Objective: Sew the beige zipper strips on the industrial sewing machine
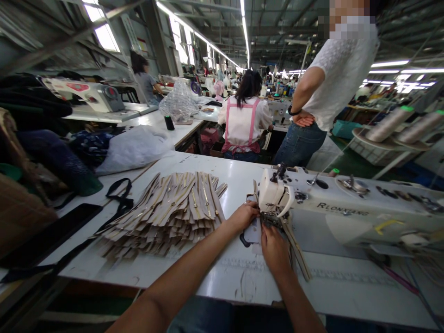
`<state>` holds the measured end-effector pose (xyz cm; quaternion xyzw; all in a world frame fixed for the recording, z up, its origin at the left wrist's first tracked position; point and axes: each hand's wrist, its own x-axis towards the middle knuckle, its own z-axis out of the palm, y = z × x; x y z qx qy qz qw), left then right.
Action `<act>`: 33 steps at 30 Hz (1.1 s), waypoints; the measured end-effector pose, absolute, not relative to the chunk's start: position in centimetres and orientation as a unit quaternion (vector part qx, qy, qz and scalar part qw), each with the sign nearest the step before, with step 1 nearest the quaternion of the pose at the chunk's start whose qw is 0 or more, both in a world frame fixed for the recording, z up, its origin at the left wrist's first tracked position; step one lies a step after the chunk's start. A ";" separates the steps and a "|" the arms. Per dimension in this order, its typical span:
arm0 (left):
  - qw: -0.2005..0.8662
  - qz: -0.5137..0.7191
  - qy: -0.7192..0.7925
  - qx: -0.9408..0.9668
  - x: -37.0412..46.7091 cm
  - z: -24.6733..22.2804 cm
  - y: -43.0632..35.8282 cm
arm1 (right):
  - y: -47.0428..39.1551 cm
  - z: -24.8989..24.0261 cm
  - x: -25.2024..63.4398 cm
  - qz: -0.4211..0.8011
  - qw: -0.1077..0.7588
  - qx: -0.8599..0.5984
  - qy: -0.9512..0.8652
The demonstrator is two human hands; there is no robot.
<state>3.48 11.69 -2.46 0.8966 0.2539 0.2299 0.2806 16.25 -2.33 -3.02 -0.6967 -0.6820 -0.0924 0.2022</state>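
My left hand (247, 216) reaches the needle area of a white sewing machine (312, 199), its fingers pinched on a narrow beige zipper tape (255, 188) that sticks out beyond them. Just below the presser foot (271, 219), my right hand (275, 247) has its fingers closed at the near part of the same strip; the fingertips are partly hidden. More zippers (299, 254) hang down along the right side of that hand. To the left of my forearm lies a large fanned pile of beige zippers (173, 212) with gold-coloured teeth.
A black strap (120, 196) and a dark flat tray-like object (52, 231) lie left of the pile. White plastic bags (133, 145) sit beyond. Thread cones (390, 122) stand at right. One person (242, 115) sits ahead; another person (333, 78) stands beside them.
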 end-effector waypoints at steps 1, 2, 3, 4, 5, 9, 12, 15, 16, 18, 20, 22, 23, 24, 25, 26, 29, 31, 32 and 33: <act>0.273 0.230 0.255 0.898 3.5 -2.4 11.7 | -2.4 -3.0 16.3 -0.089 0.214 -0.697 -0.678; 0.264 0.231 0.257 0.901 3.5 -2.3 11.6 | -2.6 -2.9 16.4 -0.083 0.229 -0.697 -0.675; 0.254 0.231 0.259 0.903 3.5 -2.2 11.5 | -2.7 -2.8 16.4 -0.074 0.245 -0.694 -0.672; 0.246 0.230 0.261 0.905 3.5 -2.0 11.3 | -2.9 -2.7 16.5 -0.062 0.261 -0.691 -0.671; 0.239 0.228 0.264 0.906 3.5 -1.8 11.1 | -3.1 -2.6 16.6 -0.049 0.274 -0.688 -0.670; 0.214 0.215 0.271 0.914 3.2 -1.0 10.4 | -3.4 -2.5 16.8 -0.018 0.294 -0.685 -0.666; 0.204 0.208 0.273 0.917 3.1 -0.7 10.2 | -3.3 -2.7 16.8 -0.018 0.294 -0.686 -0.665; 0.202 0.206 0.273 0.918 3.1 -0.8 10.2 | -3.2 -2.9 16.8 -0.025 0.295 -0.683 -0.667; 0.202 0.207 0.272 0.918 3.0 -0.9 10.3 | -3.2 -2.9 16.8 -0.026 0.295 -0.682 -0.668; 0.203 0.207 0.270 0.918 3.0 -0.9 10.3 | -3.3 -3.0 16.8 -0.025 0.297 -0.681 -0.669; 0.204 0.208 0.270 0.918 3.0 -1.0 10.3 | -3.3 -3.0 16.7 -0.025 0.299 -0.682 -0.667; 0.205 0.209 0.270 0.917 3.0 -1.0 10.3 | -3.2 -3.0 16.7 -0.023 0.299 -0.683 -0.667; 0.206 0.209 0.271 0.917 3.0 -1.0 10.3 | -3.2 -3.0 16.7 -0.021 0.298 -0.682 -0.668; 0.207 0.209 0.273 0.916 3.0 -1.0 10.3 | -3.2 -2.9 16.7 -0.020 0.297 -0.682 -0.668; 0.208 0.210 0.274 0.915 3.0 -1.0 10.3 | -3.2 -2.9 16.7 -0.019 0.296 -0.682 -0.668; 0.209 0.209 0.276 0.915 3.1 -1.0 10.4 | -3.2 -2.8 16.6 -0.018 0.296 -0.683 -0.668; 0.210 0.209 0.282 0.912 3.2 -1.1 10.4 | -3.2 -2.6 16.6 -0.018 0.289 -0.689 -0.664; 0.209 0.209 0.285 0.912 3.2 -1.2 10.4 | -3.2 -2.6 16.6 -0.016 0.282 -0.693 -0.664; 0.208 0.208 0.286 0.912 3.2 -1.2 10.4 | -3.2 -2.6 16.5 -0.016 0.279 -0.694 -0.664; 0.206 0.207 0.287 0.912 3.2 -1.3 10.4 | -3.2 -2.6 16.5 -0.016 0.275 -0.695 -0.665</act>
